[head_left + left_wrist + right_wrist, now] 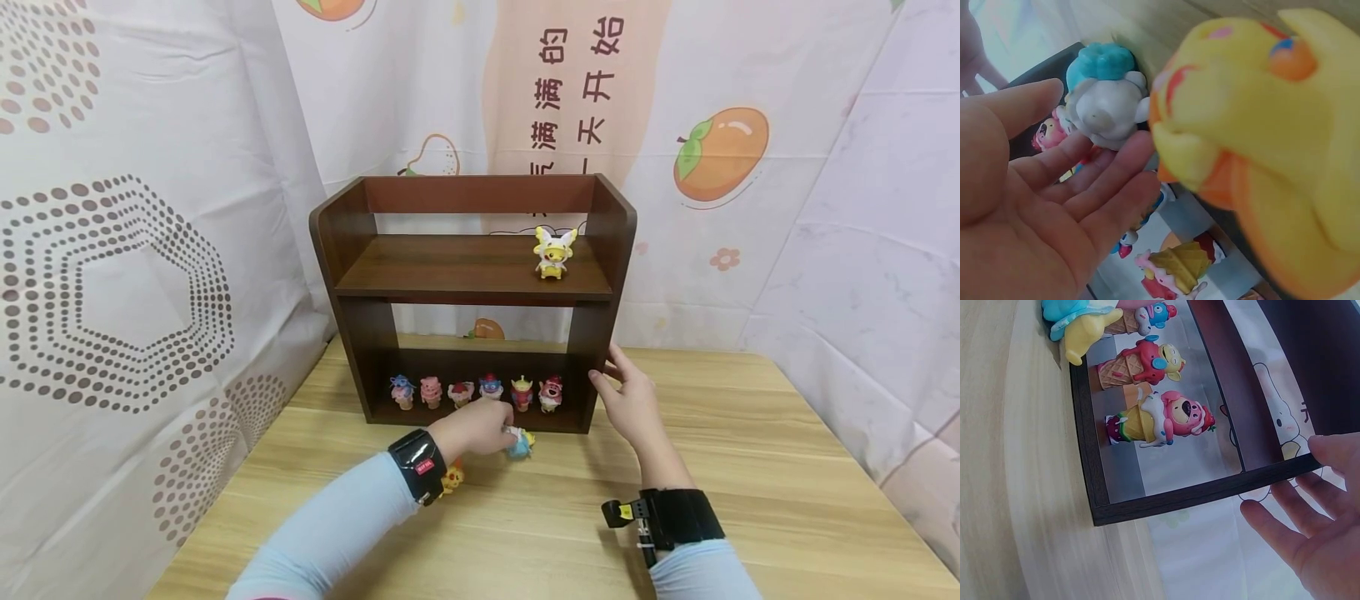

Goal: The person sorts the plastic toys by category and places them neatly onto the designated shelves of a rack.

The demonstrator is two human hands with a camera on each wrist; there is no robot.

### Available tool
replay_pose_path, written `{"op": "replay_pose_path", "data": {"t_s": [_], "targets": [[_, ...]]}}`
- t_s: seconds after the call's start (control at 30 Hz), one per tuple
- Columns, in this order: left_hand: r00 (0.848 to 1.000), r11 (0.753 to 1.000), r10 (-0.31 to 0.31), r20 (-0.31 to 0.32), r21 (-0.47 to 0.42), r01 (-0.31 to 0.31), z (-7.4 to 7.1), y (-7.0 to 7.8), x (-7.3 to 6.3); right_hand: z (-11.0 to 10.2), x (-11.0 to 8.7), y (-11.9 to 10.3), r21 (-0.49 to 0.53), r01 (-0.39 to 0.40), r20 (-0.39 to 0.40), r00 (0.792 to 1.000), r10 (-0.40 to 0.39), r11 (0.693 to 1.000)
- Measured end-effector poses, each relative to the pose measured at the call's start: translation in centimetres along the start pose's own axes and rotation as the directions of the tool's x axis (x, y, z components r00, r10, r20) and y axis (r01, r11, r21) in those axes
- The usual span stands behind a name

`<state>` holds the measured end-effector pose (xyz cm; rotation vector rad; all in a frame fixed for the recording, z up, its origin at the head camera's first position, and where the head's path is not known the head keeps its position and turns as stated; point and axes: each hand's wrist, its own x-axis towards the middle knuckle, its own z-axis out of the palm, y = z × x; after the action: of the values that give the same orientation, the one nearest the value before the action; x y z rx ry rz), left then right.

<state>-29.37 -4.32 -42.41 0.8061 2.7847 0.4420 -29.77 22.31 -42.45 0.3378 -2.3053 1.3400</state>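
My left hand (483, 427) reaches in front of the shelf's lower front edge. Its thumb and fingers hold a small blue, white and yellow figurine (520, 442) low over the table. In the left wrist view the figurine (1107, 103) shows its teal and white parts between thumb and fingertips. At the right side panel of the dark brown wooden shelf (474, 296), my right hand (630, 398) grips the edge. The right wrist view shows its thumb on the front edge, with the fingers along the panel's outer side. A yellow and orange figurine (452, 478) sits beside my left wrist.
Several ice-cream-cone figurines stand in a row on the lower shelf, including a pink bear (551, 394) at the right end and a red one (1150, 360) beside it. A yellow figurine in a white hood (553, 254) stands on the upper shelf. A patterned curtain (720, 275) hangs behind.
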Motion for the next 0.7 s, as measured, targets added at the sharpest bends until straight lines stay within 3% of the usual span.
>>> {"op": "replay_pose_path", "data": {"t_s": [0.23,0.7], "targets": [[1.0,1.0,0.013,0.001,0.014,-0.013,0.16,-0.04,0.07,-0.03,0.01,-0.05,-0.001,0.001,-0.001,1.0,-0.001,1.0],[0.999,0.998,0.049,0.015,-0.046,-0.048,0.09,-0.01,0.0,-0.07,-0.04,-0.03,0.002,0.01,0.0,1.0,-0.01,1.0]]}}
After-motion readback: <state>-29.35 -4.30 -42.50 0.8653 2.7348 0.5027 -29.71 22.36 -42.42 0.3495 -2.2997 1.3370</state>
